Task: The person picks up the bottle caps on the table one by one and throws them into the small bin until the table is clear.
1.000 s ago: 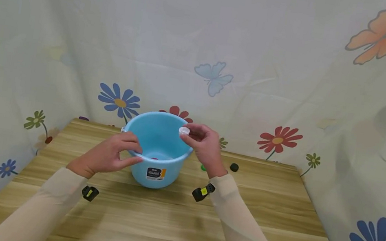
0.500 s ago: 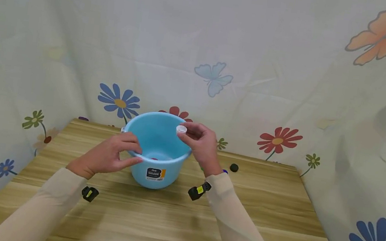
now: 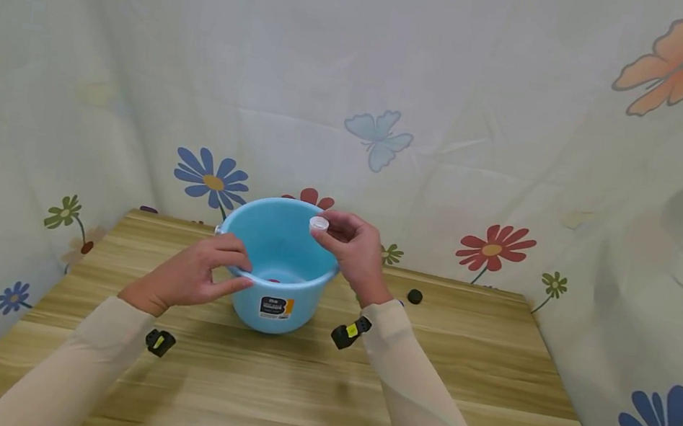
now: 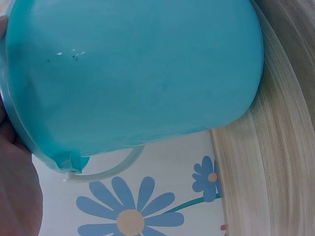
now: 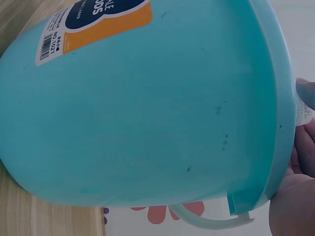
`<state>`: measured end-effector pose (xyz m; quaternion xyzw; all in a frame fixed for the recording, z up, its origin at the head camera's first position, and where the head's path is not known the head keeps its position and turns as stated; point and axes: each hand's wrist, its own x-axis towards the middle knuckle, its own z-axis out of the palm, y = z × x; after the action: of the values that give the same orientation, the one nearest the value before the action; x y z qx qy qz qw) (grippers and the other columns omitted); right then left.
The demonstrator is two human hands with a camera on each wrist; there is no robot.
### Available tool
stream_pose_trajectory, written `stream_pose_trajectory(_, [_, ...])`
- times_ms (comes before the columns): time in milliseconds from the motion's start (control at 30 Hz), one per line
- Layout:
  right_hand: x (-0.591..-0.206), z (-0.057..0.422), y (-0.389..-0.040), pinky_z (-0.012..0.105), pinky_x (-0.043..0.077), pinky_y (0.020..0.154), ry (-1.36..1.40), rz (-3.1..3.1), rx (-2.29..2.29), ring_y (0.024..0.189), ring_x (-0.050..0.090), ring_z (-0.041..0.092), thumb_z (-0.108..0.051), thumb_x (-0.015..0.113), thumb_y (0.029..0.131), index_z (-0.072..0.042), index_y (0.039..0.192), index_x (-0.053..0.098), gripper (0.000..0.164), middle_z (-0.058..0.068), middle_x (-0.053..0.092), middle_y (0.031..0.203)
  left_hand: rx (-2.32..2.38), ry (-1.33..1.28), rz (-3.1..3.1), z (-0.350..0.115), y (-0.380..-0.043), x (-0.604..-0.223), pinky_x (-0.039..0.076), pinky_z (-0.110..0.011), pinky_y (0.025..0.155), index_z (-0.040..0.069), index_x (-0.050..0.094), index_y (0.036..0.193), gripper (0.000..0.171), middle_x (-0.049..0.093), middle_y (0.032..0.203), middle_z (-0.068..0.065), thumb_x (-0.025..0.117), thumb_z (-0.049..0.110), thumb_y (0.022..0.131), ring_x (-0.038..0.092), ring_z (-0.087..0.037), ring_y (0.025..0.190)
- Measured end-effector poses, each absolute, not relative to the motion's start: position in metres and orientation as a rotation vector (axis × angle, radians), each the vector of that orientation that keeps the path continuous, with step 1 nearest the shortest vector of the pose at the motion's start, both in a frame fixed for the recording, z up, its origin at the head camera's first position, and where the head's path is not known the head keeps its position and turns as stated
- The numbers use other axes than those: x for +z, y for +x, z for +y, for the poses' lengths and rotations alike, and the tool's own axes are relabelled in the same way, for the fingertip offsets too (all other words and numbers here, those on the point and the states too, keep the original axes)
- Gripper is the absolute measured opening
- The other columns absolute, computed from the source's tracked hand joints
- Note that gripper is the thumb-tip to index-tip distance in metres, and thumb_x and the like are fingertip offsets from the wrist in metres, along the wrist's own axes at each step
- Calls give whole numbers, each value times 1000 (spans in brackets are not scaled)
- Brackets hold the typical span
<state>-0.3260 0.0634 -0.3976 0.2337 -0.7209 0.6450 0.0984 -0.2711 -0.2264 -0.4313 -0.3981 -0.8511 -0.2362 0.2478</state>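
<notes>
A light blue bucket (image 3: 282,310) stands on the wooden table, its mouth up and a label on its near side. Its near left rim is gripped by my left hand (image 3: 198,273), with fingers inside the wall and the thumb outside. My right hand (image 3: 361,256) pinches a small white bottle cap (image 3: 319,224) between thumb and fingertips, over the right part of the bucket's mouth. Printed characters show on the cap's side (image 5: 304,114) in the right wrist view. At the bucket's bottom a bit of something red (image 3: 274,281) shows; the near rim hides most of it.
A black bottle cap (image 3: 414,296) lies on the table (image 3: 465,361) to the right of the bucket. The bucket's pale handle (image 5: 211,220) hangs behind it. A flower-printed curtain (image 3: 494,154) surrounds the table's back and sides.
My right hand has shifted slightly left with the white bottle cap, farther over the bucket's mouth. The green piece seen earlier beside it is now hidden. My left hand has stayed on the rim.
</notes>
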Motion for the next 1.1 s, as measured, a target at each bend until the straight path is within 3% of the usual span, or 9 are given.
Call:
stream_pose_trajectory(400, [-397, 62, -327, 31, 59, 94, 707, -2108, 1934, 106, 72, 21, -25, 84, 87, -13, 120, 73, 37, 6, 74, 116, -657, -1085, -2325, -226, -272, -431, 60, -46, 86, 26, 73, 93, 19, 64, 97, 12, 88, 25, 82, 59, -8, 94])
stream_pose_trajectory(633, [-396, 62, -326, 32, 59, 94, 693, -2135, 1915, 106, 73, 20, -30, 84, 86, -16, 120, 74, 37, 4, 74, 116, -655, -1081, -2331, -226, -271, -431, 60, -47, 86, 26, 73, 93, 19, 64, 97, 12, 87, 25, 82, 60, -8, 95])
stream_pose_trajectory(933, [-397, 66, -328, 31, 56, 100, 691, -2105, 1897, 119, 66, 34, -24, 86, 85, -11, 122, 73, 41, 14, 72, 126, -655, -1082, -2333, -224, -269, -428, 60, -47, 87, 25, 73, 93, 18, 65, 98, 11, 87, 26, 82, 60, -9, 95])
stream_pose_trajectory(1100, [-401, 74, -330, 30, 56, 100, 688, -2087, 1885, 119, 67, 33, -27, 84, 86, -10, 123, 72, 42, 16, 71, 128, -637, -1079, -2330, -223, -269, -428, 60, -46, 85, 25, 73, 92, 18, 64, 96, 11, 87, 26, 82, 60, -8, 93])
